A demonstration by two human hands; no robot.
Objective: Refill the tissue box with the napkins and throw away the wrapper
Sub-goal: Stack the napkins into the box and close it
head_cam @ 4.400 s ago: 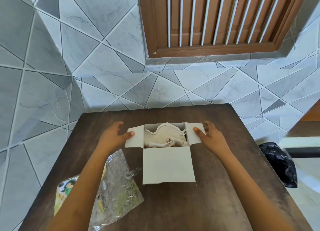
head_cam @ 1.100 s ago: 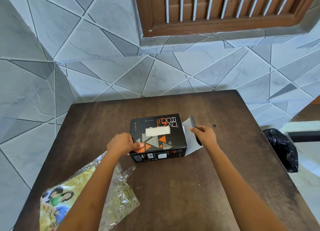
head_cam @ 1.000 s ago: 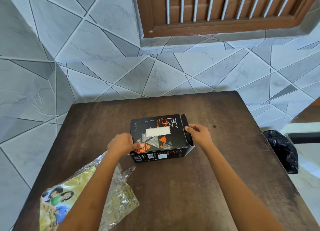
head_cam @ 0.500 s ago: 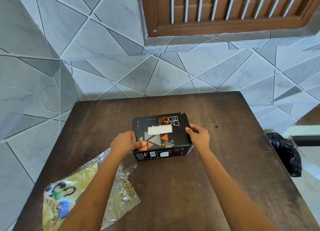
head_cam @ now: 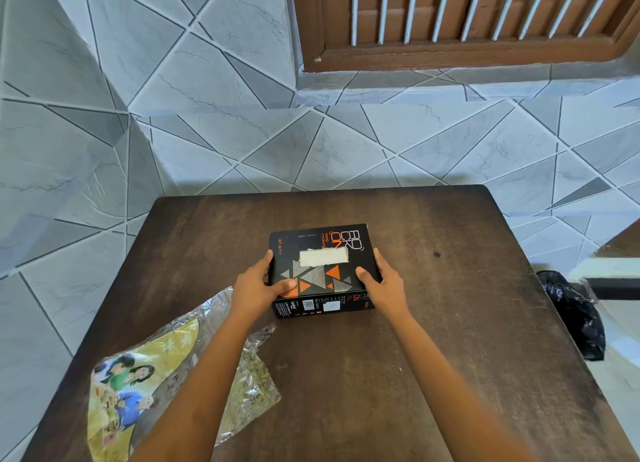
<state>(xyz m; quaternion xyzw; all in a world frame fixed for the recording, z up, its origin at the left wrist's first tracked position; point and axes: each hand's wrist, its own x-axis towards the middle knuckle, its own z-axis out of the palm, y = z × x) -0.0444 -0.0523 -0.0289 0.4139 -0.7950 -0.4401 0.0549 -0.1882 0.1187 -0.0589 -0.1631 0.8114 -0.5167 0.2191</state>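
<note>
1. Near the middle of the table (head_cam: 450, 323), a little toward its far edge, the black tissue box (head_cam: 320, 288) is sitting flat, with a white napkin (head_cam: 323, 256) showing in the slot on its top
2. The left hand (head_cam: 256, 285) is clasping the box's left side, its thumb lying over the top face and its fingers curling down the side wall
3. The right hand (head_cam: 382, 285) is clasping the opposite side the same way, thumb pressing on the top, fingers running along the right wall
4. The wrapper (head_cam: 145, 375) is lying by the table's near-left corner, partly under the left forearm, its crinkled clear end stopping just short of the box
5. A black bag (head_cam: 575, 316) is sitting on the floor beyond the table's right edge
</note>
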